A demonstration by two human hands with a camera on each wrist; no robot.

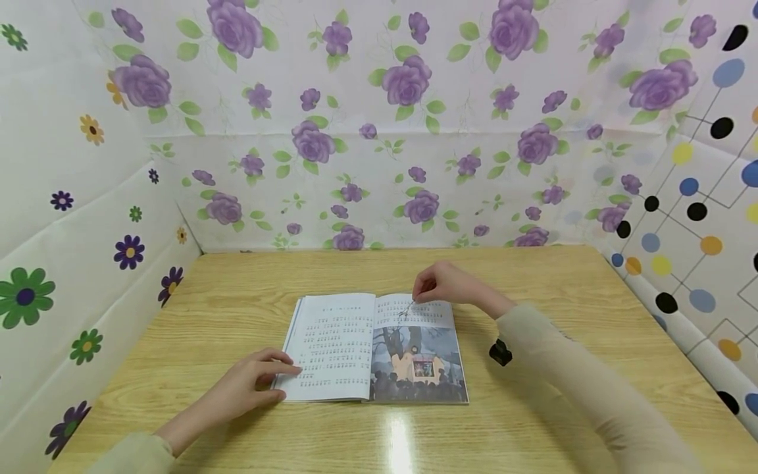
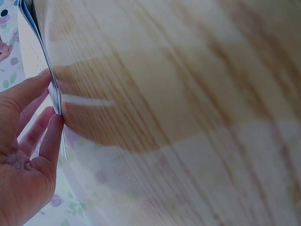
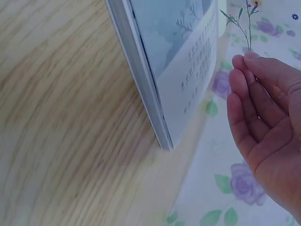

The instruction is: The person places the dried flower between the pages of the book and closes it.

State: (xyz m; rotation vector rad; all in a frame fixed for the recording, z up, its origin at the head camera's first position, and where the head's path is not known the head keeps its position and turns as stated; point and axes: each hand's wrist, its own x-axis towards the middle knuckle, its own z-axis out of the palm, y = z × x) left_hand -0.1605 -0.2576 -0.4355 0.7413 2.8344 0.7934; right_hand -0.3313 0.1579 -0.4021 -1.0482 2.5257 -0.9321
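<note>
Head view: right hand [image 1: 447,283] narrowly pinching thin sprig [image 1: 406,311] by stem; open book [image 1: 339,388] lying below grip; left hand [image 1: 256,376], fingers relaxed, touching its left edge.

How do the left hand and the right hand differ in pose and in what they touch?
The left hand touches the lower left edge of the open book, while the right hand pinches a thin sprig by its stem. The left hand's fingers lie apart; the right hand's thumb and index finger close together. The left hand is nearer the person; the right is farther away, by the right page's upper part. Both hands are bare.
</note>
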